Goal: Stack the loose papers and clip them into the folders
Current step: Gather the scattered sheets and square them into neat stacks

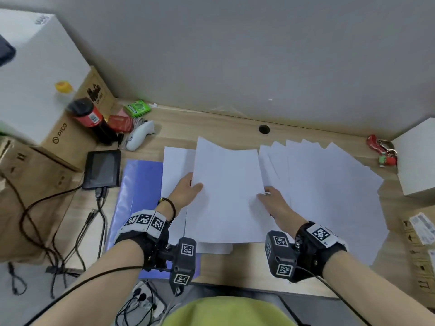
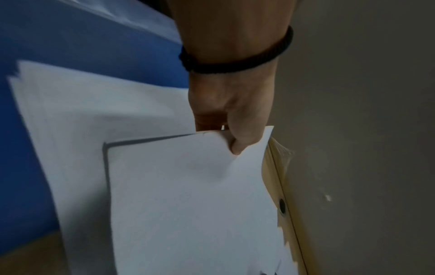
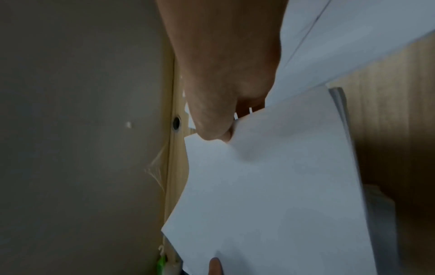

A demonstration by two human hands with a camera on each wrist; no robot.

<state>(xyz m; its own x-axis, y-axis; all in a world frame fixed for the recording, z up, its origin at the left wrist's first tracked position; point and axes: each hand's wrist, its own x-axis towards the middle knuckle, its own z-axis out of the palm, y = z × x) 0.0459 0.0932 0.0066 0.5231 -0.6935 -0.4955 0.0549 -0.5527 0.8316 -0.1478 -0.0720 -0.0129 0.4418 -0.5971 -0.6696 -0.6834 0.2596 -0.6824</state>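
Note:
A stack of white papers is held above the desk between both hands. My left hand pinches its left edge, thumb on top; the left wrist view shows that thumb pressing the stack. My right hand pinches the right edge, thumb on top of the stack. More loose sheets lie fanned out on the right of the desk. A blue folder lies at the left, partly under other white sheets.
A black tablet with cables lies left of the folder. Behind it are cardboard boxes, a red and black bottle and a white controller. A white box and red keys stand at the right. The wall rises behind the desk.

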